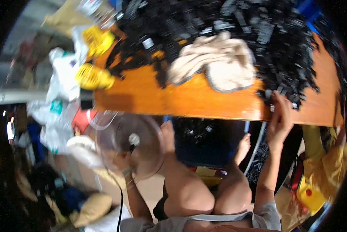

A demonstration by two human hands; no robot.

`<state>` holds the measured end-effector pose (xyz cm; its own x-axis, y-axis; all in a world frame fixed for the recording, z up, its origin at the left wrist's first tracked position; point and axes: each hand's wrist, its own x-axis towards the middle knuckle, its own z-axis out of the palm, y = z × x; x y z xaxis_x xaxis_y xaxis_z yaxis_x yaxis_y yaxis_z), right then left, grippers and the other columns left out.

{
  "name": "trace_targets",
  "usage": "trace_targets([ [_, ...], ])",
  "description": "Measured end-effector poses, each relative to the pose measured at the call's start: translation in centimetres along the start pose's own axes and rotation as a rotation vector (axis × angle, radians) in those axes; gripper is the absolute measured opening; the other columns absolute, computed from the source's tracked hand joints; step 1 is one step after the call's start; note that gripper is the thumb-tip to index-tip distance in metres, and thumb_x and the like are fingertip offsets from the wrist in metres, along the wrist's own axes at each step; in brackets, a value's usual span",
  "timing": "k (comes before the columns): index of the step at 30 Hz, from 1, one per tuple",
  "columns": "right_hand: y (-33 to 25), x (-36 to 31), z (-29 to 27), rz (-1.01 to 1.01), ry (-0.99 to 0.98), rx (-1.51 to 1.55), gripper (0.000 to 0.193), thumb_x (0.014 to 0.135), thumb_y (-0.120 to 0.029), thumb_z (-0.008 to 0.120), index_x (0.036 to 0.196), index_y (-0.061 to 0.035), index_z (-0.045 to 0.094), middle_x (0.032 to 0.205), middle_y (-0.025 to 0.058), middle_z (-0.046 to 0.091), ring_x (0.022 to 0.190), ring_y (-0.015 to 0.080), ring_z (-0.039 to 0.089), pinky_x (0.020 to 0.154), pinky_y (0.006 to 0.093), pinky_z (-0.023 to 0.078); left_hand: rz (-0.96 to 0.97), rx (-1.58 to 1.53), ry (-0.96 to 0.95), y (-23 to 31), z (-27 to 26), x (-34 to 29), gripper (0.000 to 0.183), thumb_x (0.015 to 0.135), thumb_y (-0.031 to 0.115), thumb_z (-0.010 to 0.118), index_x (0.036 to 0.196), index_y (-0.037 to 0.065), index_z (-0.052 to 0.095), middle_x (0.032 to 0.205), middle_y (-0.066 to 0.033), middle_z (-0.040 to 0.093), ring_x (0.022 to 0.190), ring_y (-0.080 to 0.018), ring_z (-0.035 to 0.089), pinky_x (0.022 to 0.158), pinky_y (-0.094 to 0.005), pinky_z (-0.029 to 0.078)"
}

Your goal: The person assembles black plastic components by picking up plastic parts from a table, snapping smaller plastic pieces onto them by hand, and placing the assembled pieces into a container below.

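Observation:
My right hand (280, 121) reaches over the table's front edge, its fingertips at the near fringe of a large heap of small black plastic parts (285, 62). The fingers are drawn together there; whether a part is between them is too blurred to tell. My left hand (121, 160) is low on the left, seen through or beside a round, see-through disc-like thing (150, 127) with a pale hub, perhaps a fan. Blur hides its fingers, and a small dark shape shows beside them. A crumpled cream cloth (220, 62) with a grey edge lies on the orange tabletop (134, 89) before the heap.
Yellow objects (94, 76) and white plastic bags (63, 77) sit at the table's left end. Below the table, between my legs, stands a dark blue bin (204, 145) with black pieces. A black cord (121, 201) runs down at left. A yellow container (311, 195) is at right.

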<state>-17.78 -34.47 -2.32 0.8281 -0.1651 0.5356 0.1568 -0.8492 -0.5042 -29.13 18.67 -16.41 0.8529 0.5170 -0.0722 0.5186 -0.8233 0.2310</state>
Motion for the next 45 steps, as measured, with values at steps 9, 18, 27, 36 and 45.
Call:
trace_targets([
  [9, -0.5, 3.4, -2.7, -0.119, -0.095, 0.077, 0.029, 0.074, 0.011, 0.063, 0.098, -0.0033, 0.068, 0.087, 0.011, 0.059, 0.077, 0.0282, 0.056, 0.068, 0.0357, 0.045, 0.692, -1.058, -0.14, 22.1, -10.1, -0.2, 0.02, 0.076, 0.003, 0.069, 0.094, -0.004, 0.067, 0.098, -0.0112, 0.061, 0.087, -0.0217, 0.058, 0.075, -0.032, 0.048],
  [18, -0.5, 5.0, -3.2, -0.391, -0.388, -0.24, 0.043, 0.073, -0.001, 0.067, 0.114, -0.0127, 0.065, 0.132, 0.0108, 0.052, 0.119, 0.0316, 0.05, 0.089, 0.0416, 0.041, 1.193, -0.7, -0.23, 36.1, -8.3, 0.1, 0.023, 0.073, 0.0, 0.072, 0.095, -0.001, 0.066, 0.093, -0.0108, 0.057, 0.085, -0.029, 0.053, 0.075, -0.0379, 0.045],
  [27, -0.7, 3.6, -1.1, -0.327, -0.088, -0.177, 0.029, 0.072, -0.01, 0.075, 0.097, -0.0051, 0.062, 0.114, 0.0088, 0.061, 0.103, 0.028, 0.057, 0.081, 0.0372, 0.042, 1.257, -0.684, -0.246, 36.2, -7.9, 0.5, 0.02, 0.077, 0.002, 0.071, 0.097, 0.0, 0.066, 0.093, -0.0102, 0.057, 0.085, -0.0277, 0.052, 0.074, -0.0377, 0.044],
  [36, -3.2, 2.4, 1.2, -0.081, -0.313, 0.389, 0.022, 0.078, -0.011, 0.073, 0.096, -0.0013, 0.066, 0.089, 0.0103, 0.06, 0.081, 0.03, 0.057, 0.073, 0.0382, 0.046, 1.257, -0.667, -0.264, 36.2, -7.9, 0.6, 0.019, 0.078, 0.003, 0.07, 0.096, 0.0, 0.066, 0.092, -0.009, 0.057, 0.084, -0.0272, 0.052, 0.072, -0.0372, 0.043],
  [45, -5.1, 1.9, 2.7, -0.18, -0.215, 0.299, 0.025, 0.074, -0.015, 0.076, 0.096, -0.0046, 0.07, 0.093, 0.0059, 0.06, 0.085, 0.0249, 0.054, 0.074, 0.0345, 0.041, 1.296, -0.665, -0.196, 35.9, -8.3, 0.6, 0.019, 0.077, 0.004, 0.07, 0.096, 0.0, 0.068, 0.091, -0.0091, 0.059, 0.084, -0.0274, 0.053, 0.073, -0.0371, 0.043],
])
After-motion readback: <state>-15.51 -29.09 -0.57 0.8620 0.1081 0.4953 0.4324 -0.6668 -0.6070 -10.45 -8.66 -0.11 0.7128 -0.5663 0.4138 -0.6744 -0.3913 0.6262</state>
